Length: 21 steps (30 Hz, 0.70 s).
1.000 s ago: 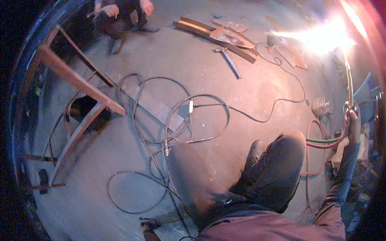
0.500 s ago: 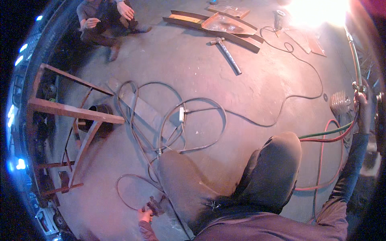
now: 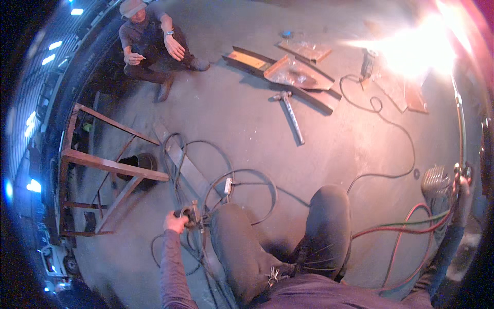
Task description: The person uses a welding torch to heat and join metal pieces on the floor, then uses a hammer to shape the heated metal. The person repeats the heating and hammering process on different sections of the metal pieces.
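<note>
My right hand (image 3: 463,186) is closed around the lower end of a long gas torch (image 3: 459,123). Red and green hoses (image 3: 406,226) run from its lower end. A blinding glare (image 3: 422,49) at its far end hides the tip and what lies there. At the left, my left hand (image 3: 176,222) grips a dark metal clamp-like tool (image 3: 194,215), raised beside my left knee; its exact kind is unclear. Below and behind that tool lie looped dark cables (image 3: 180,154) with a white connector box (image 3: 228,186).
Another person (image 3: 154,46) squats at the far left. A hammer (image 3: 292,121) lies near several steel channel pieces (image 3: 303,74). A rusty metal frame (image 3: 113,166) stands left, with a dark bucket-like container (image 3: 141,164) behind. A ribbed metal object (image 3: 435,180) sits near the torch.
My left hand has lifted the clamp-like tool forward from low beside my thigh to knee height. The view has tilted up, showing more of the squatting person. My right hand still holds the torch.
</note>
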Each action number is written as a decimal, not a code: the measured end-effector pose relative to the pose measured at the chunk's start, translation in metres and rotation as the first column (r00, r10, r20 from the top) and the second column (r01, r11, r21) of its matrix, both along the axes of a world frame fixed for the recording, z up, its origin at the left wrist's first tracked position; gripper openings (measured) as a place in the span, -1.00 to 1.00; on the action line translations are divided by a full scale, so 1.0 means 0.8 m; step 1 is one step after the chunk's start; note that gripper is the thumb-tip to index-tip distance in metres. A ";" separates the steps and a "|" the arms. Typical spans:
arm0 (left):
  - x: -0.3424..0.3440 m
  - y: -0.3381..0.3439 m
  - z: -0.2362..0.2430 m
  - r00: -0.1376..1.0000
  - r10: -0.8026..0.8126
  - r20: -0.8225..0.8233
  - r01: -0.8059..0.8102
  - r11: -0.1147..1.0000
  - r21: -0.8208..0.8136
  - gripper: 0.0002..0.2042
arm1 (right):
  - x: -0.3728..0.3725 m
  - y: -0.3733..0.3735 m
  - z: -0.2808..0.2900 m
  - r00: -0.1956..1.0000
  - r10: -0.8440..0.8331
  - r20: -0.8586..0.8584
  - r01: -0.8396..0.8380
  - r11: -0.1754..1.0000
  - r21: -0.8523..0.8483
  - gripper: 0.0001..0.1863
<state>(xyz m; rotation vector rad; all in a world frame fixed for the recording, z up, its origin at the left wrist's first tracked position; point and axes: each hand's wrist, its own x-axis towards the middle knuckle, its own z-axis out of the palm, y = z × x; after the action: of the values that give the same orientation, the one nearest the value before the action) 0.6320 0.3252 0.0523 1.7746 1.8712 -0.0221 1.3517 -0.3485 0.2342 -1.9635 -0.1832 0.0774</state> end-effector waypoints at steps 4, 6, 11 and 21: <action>0.140 0.033 -0.063 0.968 -0.023 0.250 0.008 0.998 0.064 -0.65 | 0.035 -0.026 0.054 0.985 -0.095 -0.142 0.098 0.995 0.013 -0.72; 0.219 0.030 -0.079 0.894 -0.073 0.442 0.064 0.997 0.035 -0.69 | 0.050 -0.009 0.087 0.984 -0.077 -0.163 0.080 0.997 0.011 -0.72; 0.399 0.055 -0.147 0.894 -0.034 0.446 0.157 0.957 -0.242 -0.60 | 0.073 0.001 0.089 0.991 -0.027 -0.132 0.032 0.999 0.035 -0.70; 0.571 0.075 -0.241 0.946 -0.290 0.146 0.320 0.910 -0.262 -0.25 | -0.006 0.039 0.053 0.980 -0.190 -0.063 0.185 0.980 -0.072 -0.66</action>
<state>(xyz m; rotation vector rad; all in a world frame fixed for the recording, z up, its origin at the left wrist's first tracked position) 1.0887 0.3850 -0.1403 1.8085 1.4197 -0.2951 1.3466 -0.3174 0.2767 -2.0313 0.0512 0.0288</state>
